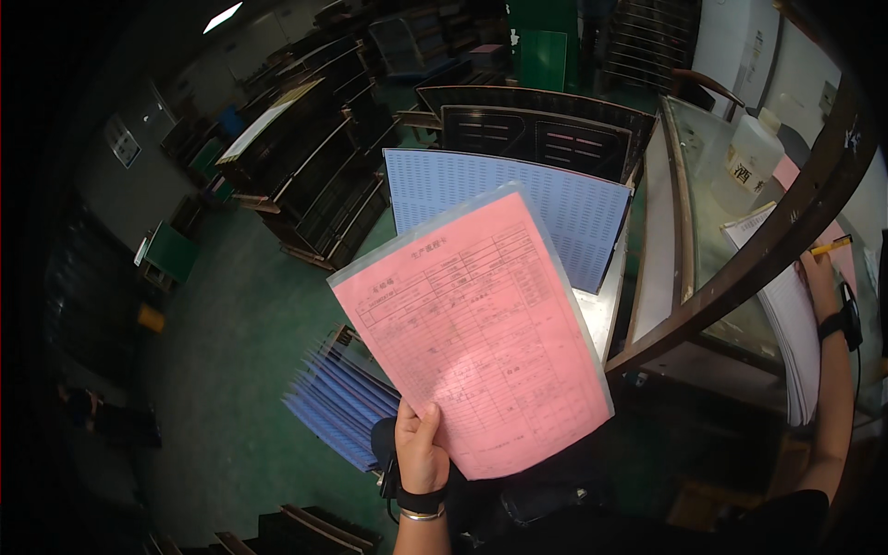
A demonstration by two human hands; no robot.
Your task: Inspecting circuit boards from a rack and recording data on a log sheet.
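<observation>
My left hand [421, 451] pinches the lower left edge of a pink printed form in a clear plastic sleeve [486, 324], thumb on its front. The form is tilted and raised in front of me. Far to the right, my right hand [816, 279] is closed around a yellow pen [835, 245]. That hand is over a thick pad of white papers [784, 319], which hangs past the near edge of a glass-topped table [698, 139]. Some of its fingers are hidden.
A blue patterned panel [416, 180] leans behind the form, with dark panels [573, 143] behind it. Several blue panels [338, 407] stand at lower left. A translucent bottle [747, 162] is on the table. A dark curved bar [731, 282] crosses the right side. Racks [305, 176] stand further back.
</observation>
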